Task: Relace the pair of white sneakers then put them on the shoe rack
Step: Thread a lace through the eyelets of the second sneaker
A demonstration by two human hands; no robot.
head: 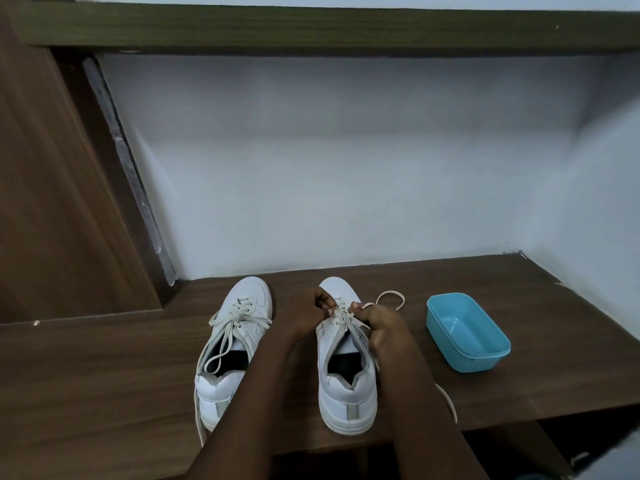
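- The left sneaker (232, 344) stands on the worktop (104, 368) with its toe toward the wall. The other lace (239, 315) is crossed through its eyelets, but the ends are untied, lying over the opening and trailing down past the heel.
- The right sneaker (346, 372) stands just beside it, also toe to the wall, and is the one in work.
- The lace (341, 313) of the right sneaker is crossed only over the rows near the toe. A loop lies on the worktop beyond the toe side, and another stretch trails beside the right forearm toward the front edge.
- The left hand (304, 313) and right hand (381, 323) are close together over the front of the right sneaker, one on each side. The fingers of both are curled and pinch the lace at the eyelets.
- A blue tub (467, 336) sits apart to the right and looks empty.
- As I judge it, the task is about halfway. The upper rows of the right sneaker, both ties and the move to the shoe rack are not yet done. I cannot tell whether this surface belongs to the rack.
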